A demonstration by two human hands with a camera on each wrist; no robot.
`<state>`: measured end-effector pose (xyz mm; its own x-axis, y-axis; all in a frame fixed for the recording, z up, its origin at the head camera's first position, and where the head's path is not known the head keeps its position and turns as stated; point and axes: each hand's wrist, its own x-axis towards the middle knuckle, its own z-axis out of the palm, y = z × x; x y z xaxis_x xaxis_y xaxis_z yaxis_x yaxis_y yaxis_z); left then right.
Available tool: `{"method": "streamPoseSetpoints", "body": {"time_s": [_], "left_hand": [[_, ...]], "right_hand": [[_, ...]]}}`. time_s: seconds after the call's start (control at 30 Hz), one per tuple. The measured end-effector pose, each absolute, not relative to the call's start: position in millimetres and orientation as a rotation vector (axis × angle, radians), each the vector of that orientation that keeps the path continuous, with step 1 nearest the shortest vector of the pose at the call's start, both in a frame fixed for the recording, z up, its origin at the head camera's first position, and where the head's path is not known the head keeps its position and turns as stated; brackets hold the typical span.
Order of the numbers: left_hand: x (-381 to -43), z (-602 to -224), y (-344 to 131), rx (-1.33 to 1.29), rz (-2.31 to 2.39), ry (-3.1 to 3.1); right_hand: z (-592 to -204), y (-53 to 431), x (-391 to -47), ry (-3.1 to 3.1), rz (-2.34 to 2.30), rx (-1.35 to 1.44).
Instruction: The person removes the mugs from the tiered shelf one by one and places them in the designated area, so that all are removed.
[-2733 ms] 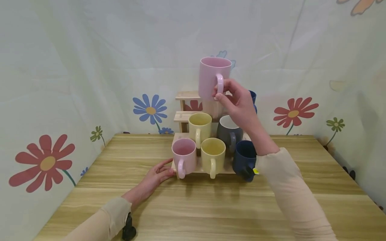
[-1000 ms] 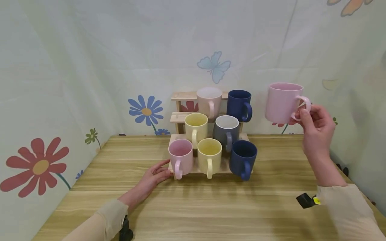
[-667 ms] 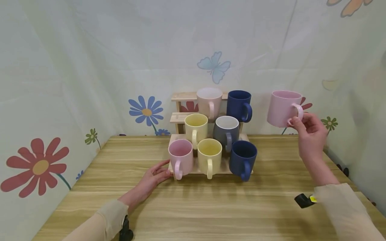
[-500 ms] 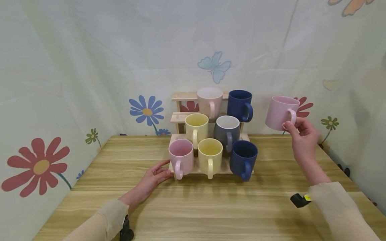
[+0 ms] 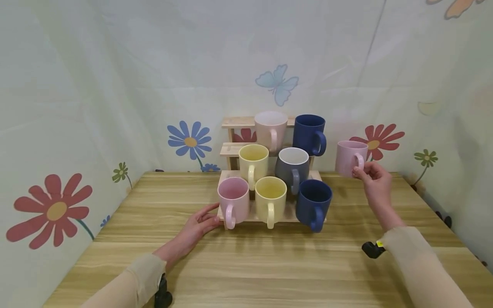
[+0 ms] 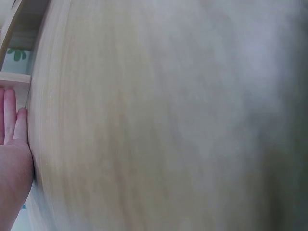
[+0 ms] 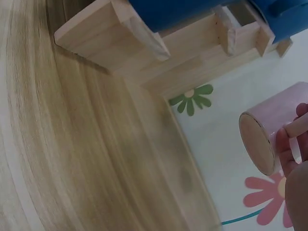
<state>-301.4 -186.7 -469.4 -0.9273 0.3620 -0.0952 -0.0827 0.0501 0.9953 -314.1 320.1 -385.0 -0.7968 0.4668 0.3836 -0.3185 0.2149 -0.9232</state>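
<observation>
In the head view, my right hand [image 5: 376,182] pinches the handle of a pink mug [image 5: 349,159], held upright in the air right of the tiered wooden rack [image 5: 232,149]. Its unglazed base faces the right wrist view. My left hand [image 5: 194,226] touches the rack's front left corner, fingers extended and not wrapped round it. On the lowest tier stand a pink mug [image 5: 233,201], a yellow mug [image 5: 271,199] and a navy mug [image 5: 313,201]. Above them are another yellow mug [image 5: 253,162] and a grey mug [image 5: 292,164]. A pale pink mug [image 5: 271,128] and a navy mug [image 5: 308,132] sit higher.
A wood-grain table [image 5: 246,265] carries the rack. Behind and at both sides hangs a pale curtain [image 5: 215,51] printed with flowers and a butterfly. Black wrist cameras hang at both cuffs, the right one [image 5: 372,250] low over the table.
My right hand has carried the pink mug from above the rack out to its right, then lowered it and moved it further back. The left hand stays at the rack's corner.
</observation>
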Motion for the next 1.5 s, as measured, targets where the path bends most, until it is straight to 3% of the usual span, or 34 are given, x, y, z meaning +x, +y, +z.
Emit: {"method": "streamPoseSetpoints", "body": {"time_s": [0.4,0.7,0.93,1.1,1.5], "left_hand": [[-301,-469,-185,0.284,1.927,2.028],[-301,-467,-184,0.280,1.946,2.013],[-301,-469,-183,0.298,1.952,2.005],[-300,-467,-182,0.298,1.956,2.016],[-300,-469,-186,0.276,1.946,2.031]], "right_hand": [[-410,325,-329,-2.090,1.606,-0.075],[-406,307,-323,-2.050,1.691,0.005],[-436,315,-340,-2.077,1.707,0.043],[-437,315,-340,-2.109,1.691,0.053],[-439,324,-333,-2.572,1.151,0.058]]}}
